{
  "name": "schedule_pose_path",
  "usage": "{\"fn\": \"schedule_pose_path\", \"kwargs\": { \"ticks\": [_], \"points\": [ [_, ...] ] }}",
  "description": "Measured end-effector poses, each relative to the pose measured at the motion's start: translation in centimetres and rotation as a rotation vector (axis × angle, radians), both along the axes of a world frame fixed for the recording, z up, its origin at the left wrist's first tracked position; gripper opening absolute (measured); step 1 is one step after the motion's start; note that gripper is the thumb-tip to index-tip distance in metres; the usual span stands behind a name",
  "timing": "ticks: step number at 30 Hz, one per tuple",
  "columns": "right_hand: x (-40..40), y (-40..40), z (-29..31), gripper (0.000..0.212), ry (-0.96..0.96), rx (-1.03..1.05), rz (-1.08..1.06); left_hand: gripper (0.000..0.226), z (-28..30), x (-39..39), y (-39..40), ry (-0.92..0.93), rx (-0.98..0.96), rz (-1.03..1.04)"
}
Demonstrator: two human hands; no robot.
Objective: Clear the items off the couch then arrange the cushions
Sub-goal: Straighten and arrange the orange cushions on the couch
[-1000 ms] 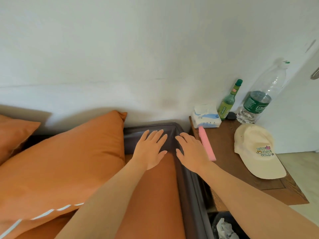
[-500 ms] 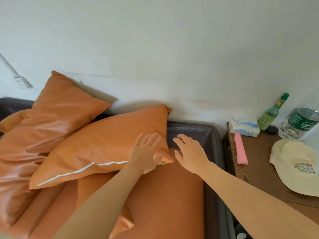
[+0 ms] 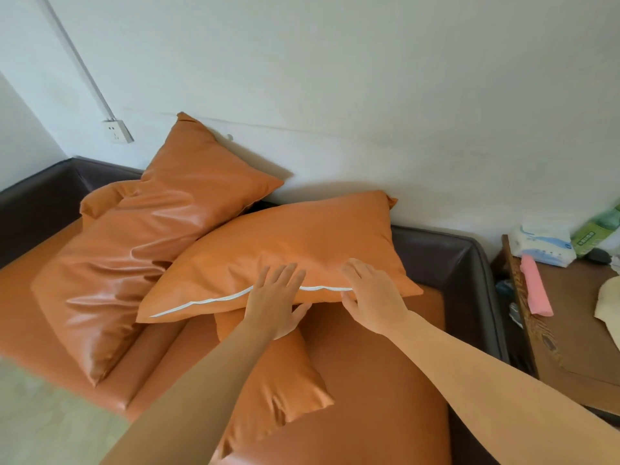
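Observation:
An orange cushion (image 3: pixel 288 239) with a white zip strip along its near edge lies flat on the couch seat (image 3: pixel 379 374), its far corner against the wall. My left hand (image 3: pixel 276 297) grips that near edge, fingers on top and thumb underneath. My right hand (image 3: pixel 372 290) holds the same edge further right. Behind it to the left a second orange cushion (image 3: pixel 161 223) leans on the wall and slumps onto the seat. A third, smaller orange cushion (image 3: pixel 271 380) lies under my left forearm, partly beneath the first.
The couch has a dark brown rim (image 3: pixel 463 263). A wooden side table (image 3: pixel 570 350) to the right carries a tissue pack (image 3: pixel 540 243), a pink roll (image 3: pixel 536 286), a green bottle (image 3: pixel 597 229) and a cream cap (image 3: pixel 609 303). A wall socket (image 3: pixel 117 130) sits at left.
The view swung left from the couch's right corner to the cushions. Both hands moved from the rim onto the near edge of the flat cushion and closed on it.

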State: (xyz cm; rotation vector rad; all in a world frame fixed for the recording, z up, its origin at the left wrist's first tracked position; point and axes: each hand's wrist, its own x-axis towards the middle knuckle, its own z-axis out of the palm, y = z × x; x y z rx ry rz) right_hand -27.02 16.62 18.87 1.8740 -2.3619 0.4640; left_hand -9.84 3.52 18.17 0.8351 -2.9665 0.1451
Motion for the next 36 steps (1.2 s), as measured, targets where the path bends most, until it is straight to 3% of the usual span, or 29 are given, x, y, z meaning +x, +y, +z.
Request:
{"fn": "schedule_pose_path", "kwargs": {
  "ticks": [11,16,26,36],
  "points": [
    [5.6,-6.1,-1.1,0.049,-0.013,0.067,-0.009,0.07,-0.4,6.6,-7.2,-0.062,0.003,0.05],
    [3.4,-9.5,-0.7,0.053,0.072,0.149,-0.034,0.072,-0.9,4.8,-9.9,-0.061,0.037,0.076],
    [-3.1,-16.2,-1.4,0.074,0.049,0.375,-0.051,0.073,-2.2,-0.4,-18.0,-0.141,0.091,0.121],
    [-5.2,-23.9,-3.0,0.086,-0.012,0.435,-0.129,0.083,-4.7,-4.8,-25.6,-0.105,0.248,0.12]
  ]
}}
